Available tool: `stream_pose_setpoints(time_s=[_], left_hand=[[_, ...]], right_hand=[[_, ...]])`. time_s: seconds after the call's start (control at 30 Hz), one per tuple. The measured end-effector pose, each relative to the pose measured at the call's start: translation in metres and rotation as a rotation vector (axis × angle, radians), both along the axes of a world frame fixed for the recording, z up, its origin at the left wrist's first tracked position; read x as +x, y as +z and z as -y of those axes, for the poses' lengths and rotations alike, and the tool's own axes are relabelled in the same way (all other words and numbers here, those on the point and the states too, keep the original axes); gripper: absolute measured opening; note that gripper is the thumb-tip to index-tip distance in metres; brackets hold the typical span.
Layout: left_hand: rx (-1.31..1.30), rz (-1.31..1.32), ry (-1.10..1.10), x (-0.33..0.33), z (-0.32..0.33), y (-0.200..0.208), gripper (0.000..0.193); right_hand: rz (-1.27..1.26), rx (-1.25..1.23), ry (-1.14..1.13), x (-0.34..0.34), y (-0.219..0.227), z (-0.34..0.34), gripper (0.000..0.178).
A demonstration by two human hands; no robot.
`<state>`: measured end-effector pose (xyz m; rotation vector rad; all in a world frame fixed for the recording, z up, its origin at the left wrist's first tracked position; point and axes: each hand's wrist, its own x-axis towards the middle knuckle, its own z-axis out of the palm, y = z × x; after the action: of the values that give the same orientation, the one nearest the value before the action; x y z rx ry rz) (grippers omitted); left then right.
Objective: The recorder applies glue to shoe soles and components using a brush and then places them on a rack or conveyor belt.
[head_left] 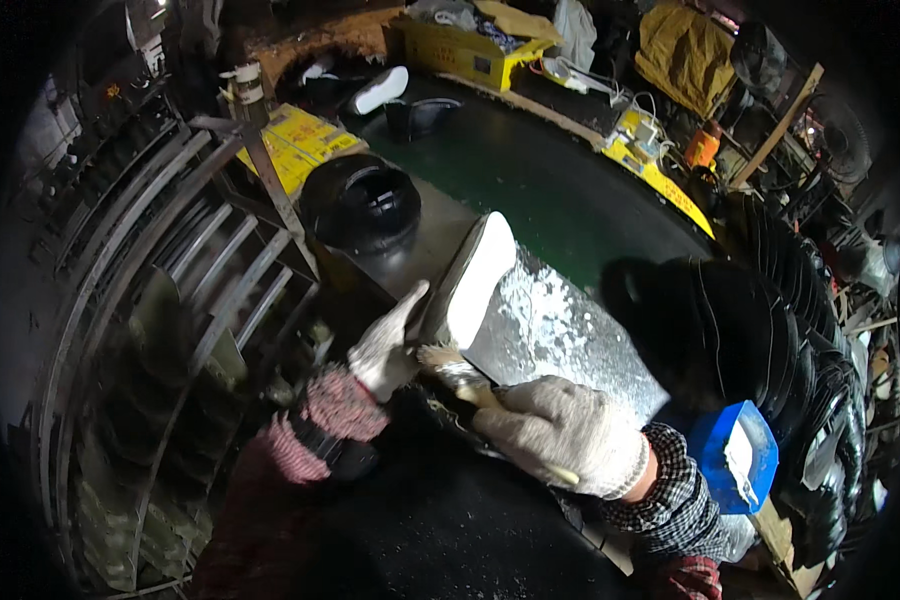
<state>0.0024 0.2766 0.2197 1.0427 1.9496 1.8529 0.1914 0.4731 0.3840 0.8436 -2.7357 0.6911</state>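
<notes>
A dark shoe with its white sole (482, 280) turned up is tilted over the bench in front of me. My left hand (385, 352), in a pale knit glove, grips its near end, with the thumb along the side and the other fingers mostly hidden. In my gloved right hand (570, 428) is a wooden-handled brush (460, 375). The bristles meet the shoe's near end, close to my left fingers. Beneath the shoe lies a metal sheet (580, 335) smeared with white.
A blue tub (715, 450) with white residue stands by my right forearm. A metal rack (220, 235) rises at left. Behind are a black pot (365, 205), a dark green surface (550, 190) and another white-soled shoe (380, 90). Black curved pieces (770, 300) are piled at right.
</notes>
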Motion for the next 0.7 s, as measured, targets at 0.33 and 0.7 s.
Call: stream_pose_setpoints(time_s=[0.33, 0.7], left_hand=[[0.204, -0.159, 0.471, -0.126, -0.028, 0.108, 0.043], [-0.53, -0.522, 0.666, -0.218, 0.032, 0.082, 0.043]], right_hand=[[0.116, -0.637, -0.826, 0.087, -0.057, -0.038, 0.019], [-0.095, -0.39, -1.013, 0.142, -0.04, -0.062, 0.027]])
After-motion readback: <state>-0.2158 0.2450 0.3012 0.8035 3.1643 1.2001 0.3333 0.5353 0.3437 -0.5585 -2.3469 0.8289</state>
